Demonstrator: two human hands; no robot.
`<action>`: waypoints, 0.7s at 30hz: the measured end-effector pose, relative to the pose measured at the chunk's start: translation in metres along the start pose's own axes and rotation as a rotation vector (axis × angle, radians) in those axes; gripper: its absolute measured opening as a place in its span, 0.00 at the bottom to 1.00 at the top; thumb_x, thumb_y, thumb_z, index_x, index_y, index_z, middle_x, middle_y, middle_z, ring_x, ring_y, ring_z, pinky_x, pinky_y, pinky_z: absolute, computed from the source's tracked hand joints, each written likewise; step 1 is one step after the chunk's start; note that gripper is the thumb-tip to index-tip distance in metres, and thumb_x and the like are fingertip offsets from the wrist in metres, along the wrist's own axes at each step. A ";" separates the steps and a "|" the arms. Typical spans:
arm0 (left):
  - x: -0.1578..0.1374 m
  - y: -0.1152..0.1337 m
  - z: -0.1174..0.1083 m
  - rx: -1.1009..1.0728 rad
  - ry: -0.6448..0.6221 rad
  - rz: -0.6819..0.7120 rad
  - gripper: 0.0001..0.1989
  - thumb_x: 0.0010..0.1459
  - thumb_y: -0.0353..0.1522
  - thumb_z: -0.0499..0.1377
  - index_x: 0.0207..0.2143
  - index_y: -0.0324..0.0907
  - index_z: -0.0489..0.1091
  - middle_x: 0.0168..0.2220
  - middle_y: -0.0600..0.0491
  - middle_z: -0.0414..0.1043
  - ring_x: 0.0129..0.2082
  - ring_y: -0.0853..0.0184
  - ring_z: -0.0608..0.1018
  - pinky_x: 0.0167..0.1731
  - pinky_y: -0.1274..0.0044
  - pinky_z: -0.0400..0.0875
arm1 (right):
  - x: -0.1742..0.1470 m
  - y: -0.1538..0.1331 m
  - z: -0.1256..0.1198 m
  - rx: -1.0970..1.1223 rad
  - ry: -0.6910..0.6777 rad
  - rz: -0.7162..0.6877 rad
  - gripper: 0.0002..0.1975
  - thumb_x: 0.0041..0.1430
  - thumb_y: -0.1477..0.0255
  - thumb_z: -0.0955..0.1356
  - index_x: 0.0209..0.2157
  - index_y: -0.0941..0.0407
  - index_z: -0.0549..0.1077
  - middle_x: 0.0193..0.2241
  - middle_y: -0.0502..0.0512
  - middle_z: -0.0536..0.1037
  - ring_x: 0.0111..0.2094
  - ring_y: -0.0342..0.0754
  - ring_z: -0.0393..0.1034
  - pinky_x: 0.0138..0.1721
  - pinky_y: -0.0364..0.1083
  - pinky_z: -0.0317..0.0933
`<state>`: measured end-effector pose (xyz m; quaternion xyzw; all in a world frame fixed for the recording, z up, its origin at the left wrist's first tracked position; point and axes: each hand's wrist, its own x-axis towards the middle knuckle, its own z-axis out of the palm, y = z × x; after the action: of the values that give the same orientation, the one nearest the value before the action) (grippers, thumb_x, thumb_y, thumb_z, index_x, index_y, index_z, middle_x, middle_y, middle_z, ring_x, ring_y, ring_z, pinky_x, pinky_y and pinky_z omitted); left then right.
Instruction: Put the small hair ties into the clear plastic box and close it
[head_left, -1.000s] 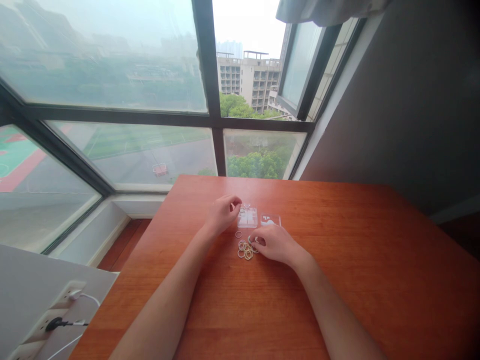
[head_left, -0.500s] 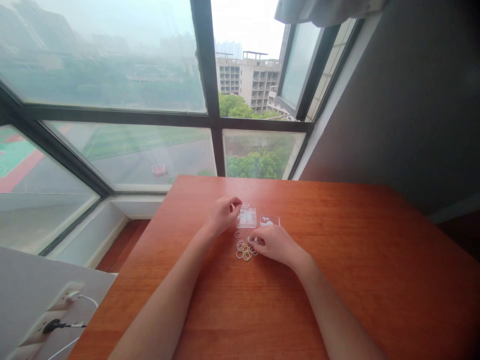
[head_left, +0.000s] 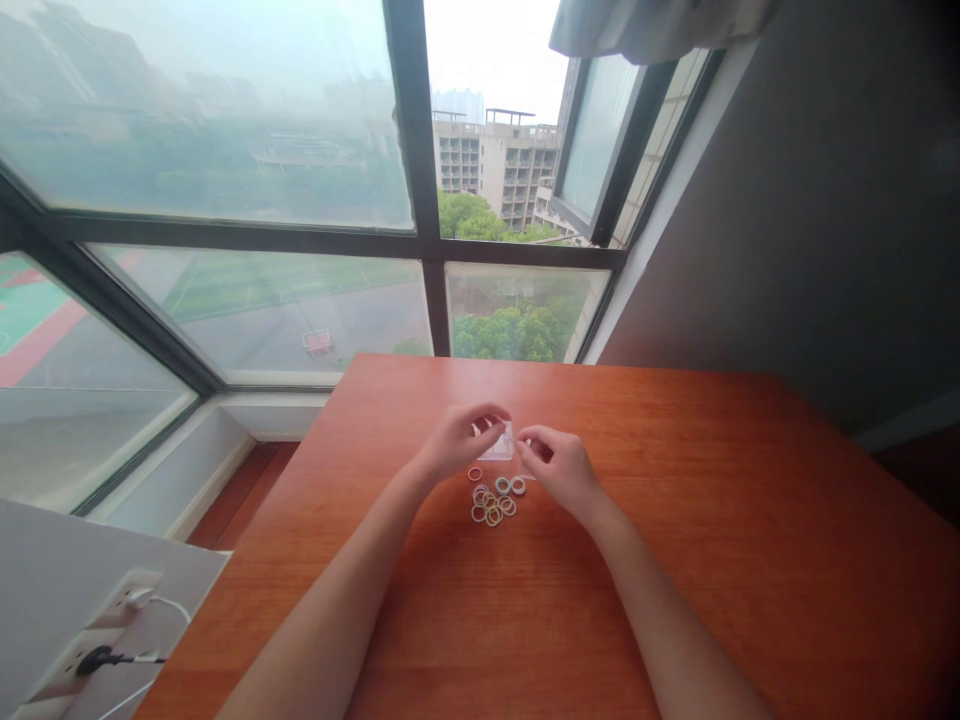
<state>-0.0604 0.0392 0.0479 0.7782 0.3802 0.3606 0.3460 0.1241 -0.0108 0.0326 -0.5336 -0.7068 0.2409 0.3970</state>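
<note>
My left hand (head_left: 466, 440) is over a small clear plastic box (head_left: 496, 452), its thumb and fingers curled into a pinch. Opposite it, my right hand (head_left: 561, 464) pinches with thumb and forefinger close to the left fingertips. Whatever lies between the fingers is too small to make out. Just nearer to me is a cluster of small pale rings, like hair ties (head_left: 493, 515), some overlapping. A teal ring (head_left: 502, 486) and a white ring (head_left: 518, 486) rest at the far side of the cluster. One pinkish ring (head_left: 475, 474) lies apart, to the left.
All this sits on a reddish-brown wooden table (head_left: 720, 540). Large dark-framed windows (head_left: 431, 240) rise behind its far edge, one pane open. Wall sockets (head_left: 112, 620) with plugged cables are at the lower left.
My right hand has moved up from the rings towards the box, leaving the teal and white rings in view. My left hand has shifted right, over the box. Their fingertips are now close together.
</note>
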 end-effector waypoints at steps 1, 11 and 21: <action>0.000 0.002 0.000 -0.016 -0.022 -0.004 0.10 0.57 0.33 0.56 0.37 0.38 0.74 0.31 0.51 0.76 0.27 0.72 0.73 0.26 0.81 0.67 | 0.000 0.001 0.000 0.014 0.016 0.015 0.11 0.57 0.66 0.65 0.31 0.57 0.76 0.17 0.45 0.66 0.19 0.40 0.58 0.24 0.39 0.54; -0.001 0.003 0.005 -0.008 -0.098 -0.013 0.09 0.56 0.34 0.58 0.32 0.38 0.75 0.26 0.53 0.74 0.25 0.73 0.70 0.25 0.81 0.65 | 0.002 0.004 0.002 0.055 0.072 0.062 0.13 0.57 0.63 0.64 0.32 0.57 0.76 0.19 0.47 0.68 0.21 0.41 0.60 0.24 0.39 0.55; 0.000 -0.031 -0.008 0.309 0.204 -0.027 0.05 0.55 0.31 0.57 0.31 0.41 0.73 0.27 0.54 0.74 0.25 0.72 0.71 0.27 0.80 0.66 | 0.001 0.009 0.002 -0.033 0.049 0.043 0.10 0.57 0.66 0.64 0.31 0.56 0.76 0.18 0.47 0.68 0.21 0.41 0.61 0.25 0.40 0.54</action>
<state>-0.0781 0.0561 0.0263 0.7764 0.4746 0.3703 0.1868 0.1279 -0.0064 0.0250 -0.5612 -0.6890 0.2245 0.3999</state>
